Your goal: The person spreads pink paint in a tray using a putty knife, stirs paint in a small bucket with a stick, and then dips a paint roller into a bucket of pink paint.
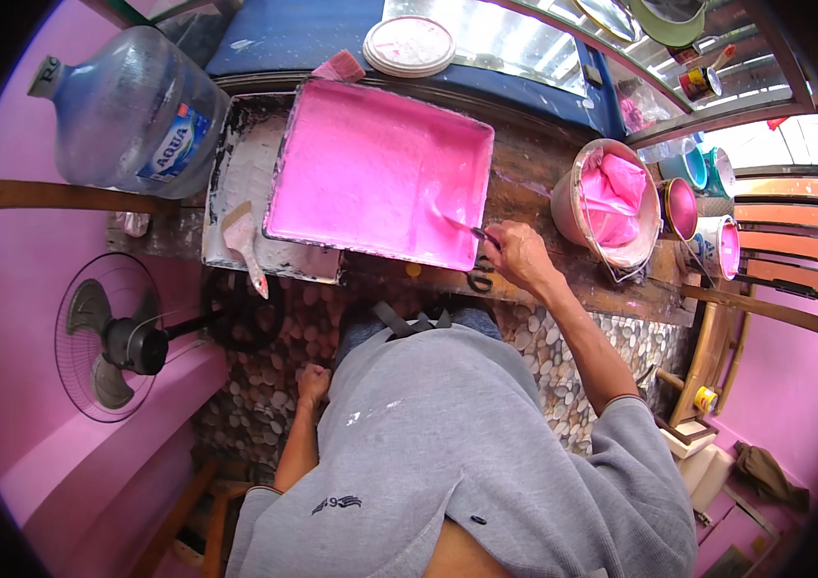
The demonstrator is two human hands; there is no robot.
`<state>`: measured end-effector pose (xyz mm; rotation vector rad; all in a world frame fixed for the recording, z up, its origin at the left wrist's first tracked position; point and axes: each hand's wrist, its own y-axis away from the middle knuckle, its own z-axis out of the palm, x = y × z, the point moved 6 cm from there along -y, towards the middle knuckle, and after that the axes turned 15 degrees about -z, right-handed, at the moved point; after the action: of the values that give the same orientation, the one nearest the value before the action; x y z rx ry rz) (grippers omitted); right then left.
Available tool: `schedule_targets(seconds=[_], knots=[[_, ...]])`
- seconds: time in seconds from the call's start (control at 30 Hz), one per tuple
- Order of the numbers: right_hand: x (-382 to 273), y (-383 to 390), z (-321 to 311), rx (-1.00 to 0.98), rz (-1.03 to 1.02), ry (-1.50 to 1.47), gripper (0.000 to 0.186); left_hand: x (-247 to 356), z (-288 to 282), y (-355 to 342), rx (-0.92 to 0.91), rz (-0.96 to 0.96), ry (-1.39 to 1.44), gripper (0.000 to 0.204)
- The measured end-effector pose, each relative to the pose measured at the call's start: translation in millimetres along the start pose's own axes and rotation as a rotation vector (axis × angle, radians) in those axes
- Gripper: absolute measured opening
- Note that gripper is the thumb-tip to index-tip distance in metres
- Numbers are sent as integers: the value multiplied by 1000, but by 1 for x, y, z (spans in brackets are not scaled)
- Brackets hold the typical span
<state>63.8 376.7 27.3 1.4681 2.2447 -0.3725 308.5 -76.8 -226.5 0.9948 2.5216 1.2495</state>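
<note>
My right hand [520, 256] is closed round the dark handle of a paintbrush [479, 232] at the near right corner of a paint tray [377, 246]. The brush's far end dips into the tray and is lost in pink paint. Wet pink paint [361, 164] covers the tray's floor, with streaks near the brush. My left hand [313, 383] hangs low beside my body, its fingers curled with nothing seen in them. A second tray [317, 260], smeared white, sits partly under the pink one. On it lies a wide brush [243, 241] with a pale handle.
A bucket [573, 207] with pink plastic inside stands right of the tray, beside several paint cans [717, 246]. A large water bottle [134, 120] lies at the left above a standing fan [130, 342]. A white lid [409, 46] and pink sponge-like block [340, 67] rest behind.
</note>
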Motion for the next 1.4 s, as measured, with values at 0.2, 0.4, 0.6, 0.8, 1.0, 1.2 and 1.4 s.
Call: schedule_targets(seconds=[0.2,0.4,0.6,0.8,1.0,1.2,1.4], knots=[[-6,16,2,1,-110,-79,15,3,-5,-6,53,58,-67,33],[-11,12,-8,-22,-67,0,15,12,-14,-6,-13,9,-26,32],[-10,7,-3,-108,-27,36,17,13,-18,-2,-16,-12,-54,31],[-1,1,1,-148,9,8,17,5,-14,-7,-13,20,-68,30],[0,-8,2,28,-21,150,17,-14,6,-30,-65,306,-306,41],[-1,-33,-23,58,-19,99,19,1,-6,-14,-41,235,-167,44],[32,-51,-4,99,-56,223,18,19,-19,6,-6,143,-188,43]])
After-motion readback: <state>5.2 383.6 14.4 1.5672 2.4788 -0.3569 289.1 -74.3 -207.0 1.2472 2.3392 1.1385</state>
